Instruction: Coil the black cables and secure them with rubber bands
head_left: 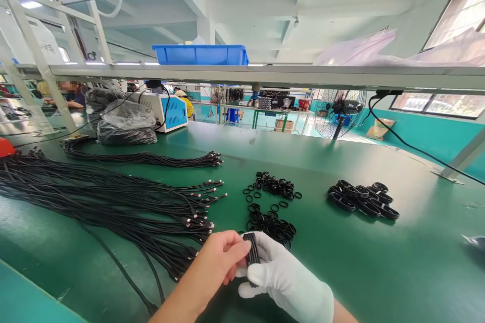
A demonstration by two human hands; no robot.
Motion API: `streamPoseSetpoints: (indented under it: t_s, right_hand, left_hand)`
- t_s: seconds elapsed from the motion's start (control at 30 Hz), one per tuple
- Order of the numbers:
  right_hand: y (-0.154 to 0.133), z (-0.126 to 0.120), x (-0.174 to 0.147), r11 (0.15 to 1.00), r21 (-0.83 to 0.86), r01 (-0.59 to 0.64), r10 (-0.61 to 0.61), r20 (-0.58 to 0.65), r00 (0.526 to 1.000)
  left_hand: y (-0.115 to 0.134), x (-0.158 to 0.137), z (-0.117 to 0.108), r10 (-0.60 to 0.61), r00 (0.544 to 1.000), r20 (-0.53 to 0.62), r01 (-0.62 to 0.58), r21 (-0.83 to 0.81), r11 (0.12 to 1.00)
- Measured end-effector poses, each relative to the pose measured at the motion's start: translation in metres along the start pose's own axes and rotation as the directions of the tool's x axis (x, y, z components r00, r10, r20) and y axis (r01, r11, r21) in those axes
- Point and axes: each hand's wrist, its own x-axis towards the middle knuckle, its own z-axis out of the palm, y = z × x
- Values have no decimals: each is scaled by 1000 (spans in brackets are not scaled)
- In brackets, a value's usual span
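Note:
A coiled black cable (251, 251) is held upright between my hands, low in the middle of the view. My bare left hand (223, 257) pinches its left side with thumb and fingers. White-gloved, my right hand (278, 267) wraps round the coil from the right, its thumb across the front. Just beyond my hands lies a pile of small black rings (271, 223), with a second pile of black rings (275, 185) behind it. Straight black cables (113, 186) with metal plugs spread over the table to the left. Several coiled cables (364, 199) are heaped at the right.
A green table (303, 161) carries everything. Behind the cables stand a plastic-wrapped bundle (127, 121) and a blue-white machine (166, 111). Overhead, a shelf (280, 74) bears a blue tray (200, 55). A fan (339, 108) stands beyond the table, and a person (78, 96) sits far left.

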Motion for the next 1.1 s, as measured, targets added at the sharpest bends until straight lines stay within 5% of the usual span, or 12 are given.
streamPoseSetpoints:
  t_s: [0.1, 0.23, 0.53, 0.9, 1.0, 1.1]
  right_hand:
    - [0, 0, -2, 999, 32, -23, 22, 30, 999]
    - [6, 0, 2, 1000, 17, 14, -15, 71, 997]
    - [6, -3, 4, 999, 23, 30, -32, 86, 996]
    - [1, -2, 1, 983, 180, 30, -56, 140, 989]
    - [0, -6, 0, 944, 329, -23, -40, 183, 982]
    - [1, -8, 1, 881, 454, -134, 2, 280, 960]
  left_hand:
    - [1, -5, 1, 232, 952, -199, -165, 305, 938]
    - [-6, -8, 9, 466, 865, -184, -309, 537, 785]
    - [-13, 1, 13, 622, 730, -282, -382, 586, 715]
    - [-4, 17, 10, 418, 846, -330, -236, 471, 850]
    - [6, 16, -5, 314, 922, -225, -195, 430, 881]
    - [10, 14, -23, 203, 979, -9, -196, 214, 957]
